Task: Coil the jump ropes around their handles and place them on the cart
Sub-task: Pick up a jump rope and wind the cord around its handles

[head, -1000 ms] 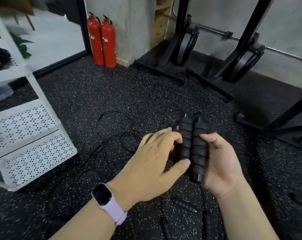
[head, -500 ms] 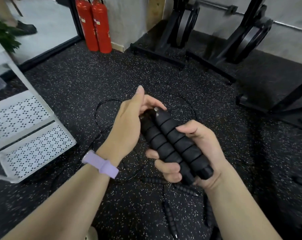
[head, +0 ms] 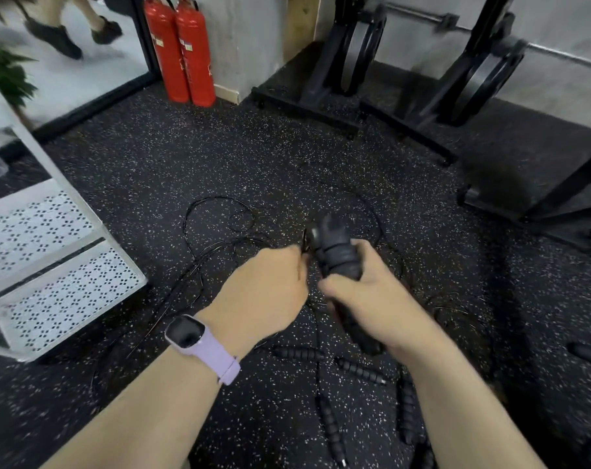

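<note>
Right hand [head: 375, 296] is wrapped round a pair of black ribbed jump-rope handles [head: 338, 255], held side by side & tilted, top ends pointing toward 12 o'clock, lower ends poking out below the palm toward 5 o'clock. Thumb lies across the front, fingers curl round the back. Left hand [head: 267, 289] sits just beside the handles at their 9 o'clock, fingers curled in; it seems to pinch the thin black cord [head: 304, 245] near the handle tops, but the frame is blurred there, so can't tell for sure. Left wrist has a smartwatch [head: 185, 331] w/ a lilac strap.

The rest of the cord [head: 219, 211] lies in loose loops on the speckled black rubber floor [head: 152, 164], spreading from 9 to 12 o'clock of the hands. More ribbed handles [head: 361, 368] from other ropes lie on the floor below the hands, approx 6 o'clock, several crossing each other.

White cart [head: 60, 265] w/ perforated shelves stands at far left, 9 o'clock, well apart from the held handles. Two red fire extinguishers [head: 180, 52] stand against the wall at 11 o'clock. Black rack w/ weight plates [head: 358, 49] at 12–2 o'clock. Another person's legs & dark shoes [head: 60, 35] show at top left, past a green plant [head: 6, 76].
</note>
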The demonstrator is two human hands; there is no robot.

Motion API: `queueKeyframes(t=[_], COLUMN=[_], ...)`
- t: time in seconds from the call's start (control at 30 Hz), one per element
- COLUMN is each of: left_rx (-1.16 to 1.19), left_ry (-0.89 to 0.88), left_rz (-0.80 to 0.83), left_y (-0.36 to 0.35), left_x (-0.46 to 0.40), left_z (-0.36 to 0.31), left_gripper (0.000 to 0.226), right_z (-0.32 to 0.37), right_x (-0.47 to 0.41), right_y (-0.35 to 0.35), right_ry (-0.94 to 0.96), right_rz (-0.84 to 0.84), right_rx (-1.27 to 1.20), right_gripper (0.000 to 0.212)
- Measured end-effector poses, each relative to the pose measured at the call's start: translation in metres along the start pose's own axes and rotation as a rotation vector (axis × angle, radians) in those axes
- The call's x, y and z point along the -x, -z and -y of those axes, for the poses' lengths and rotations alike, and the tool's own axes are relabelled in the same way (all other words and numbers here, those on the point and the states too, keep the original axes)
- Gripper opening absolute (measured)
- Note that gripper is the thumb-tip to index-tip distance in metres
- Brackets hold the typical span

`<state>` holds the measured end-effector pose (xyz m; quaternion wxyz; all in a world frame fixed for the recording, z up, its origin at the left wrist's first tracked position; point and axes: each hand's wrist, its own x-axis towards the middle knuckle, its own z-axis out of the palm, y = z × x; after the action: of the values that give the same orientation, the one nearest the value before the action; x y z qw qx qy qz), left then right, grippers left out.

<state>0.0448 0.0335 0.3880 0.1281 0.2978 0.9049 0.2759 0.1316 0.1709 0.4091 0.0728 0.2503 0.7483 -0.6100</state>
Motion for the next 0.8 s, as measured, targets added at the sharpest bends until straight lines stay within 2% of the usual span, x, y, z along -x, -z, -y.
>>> queueKeyframes(t=[0.03, 0.1, 0.23, 0.3, 0.37, 0.4, 0.47, 0.53, 0.6, 0.7, 0.8], left_rx=[-0.104, -0.271, -0.454, -0.445, -0.379, -0.34, -0.271, -0.185, -0.104, 0.071, 0.325], left_ry=[0.01, -0.015, -0.065, -0.073, -0.05, -0.023, 0.048, 0.082, 0.026, -0.088, -0.206], left_rz=[0.026, 0.058, 0.085, 0.052, 0.002, -0.024, -0.066, -0.084, -0.075, -0.082, -0.112], left_y=[0.001, 0.006, 0.009, 0.007, 0.009, 0.012, 0.019, 0.026, 0.029, 0.03, 0.038], left_x=[0.002, 0.007, 0.011, 0.011, 0.01, 0.009, 0.003, -0.001, -0.002, 0.002, 0.006], left_z=[0.002, 0.005, 0.003, 0.004, 0.011, 0.016, 0.031, 0.042, 0.044, 0.032, 0.017], left_gripper=[0.031, 0.033, 0.038, 0.038, 0.04, 0.04, 0.038, 0.031, 0.023, 0.056, 0.054], right_z=[-0.001, -0.004, -0.008, -0.009, -0.008, -0.008, -0.007, -0.005, -0.004, -0.001, 0.003], right_x=[0.001, 0.0, -0.005, -0.009, -0.01, -0.011, -0.011, -0.009, -0.009, -0.01, -0.009], right_y=[-0.004, -0.01, -0.013, -0.013, -0.009, -0.005, 0.008, 0.02, 0.023, 0.017, 0.01], right_ry=[0.001, 0.011, -0.004, -0.014, -0.058, -0.105, -0.202, -0.248, -0.246, -0.252, -0.246], right_rz=[-0.072, -0.11, -0.111, -0.117, -0.092, -0.037, 0.209, 0.508, 0.716, 0.907, 1.028], right_rx=[0.204, 0.395, 0.478, 0.51, 0.333, 0.098, -0.458, -0.791, -0.875, -0.911, -0.94], right_gripper=[0.047, 0.046, 0.049, 0.046, 0.041, 0.04, 0.046, 0.052, 0.052, 0.05, 0.049])
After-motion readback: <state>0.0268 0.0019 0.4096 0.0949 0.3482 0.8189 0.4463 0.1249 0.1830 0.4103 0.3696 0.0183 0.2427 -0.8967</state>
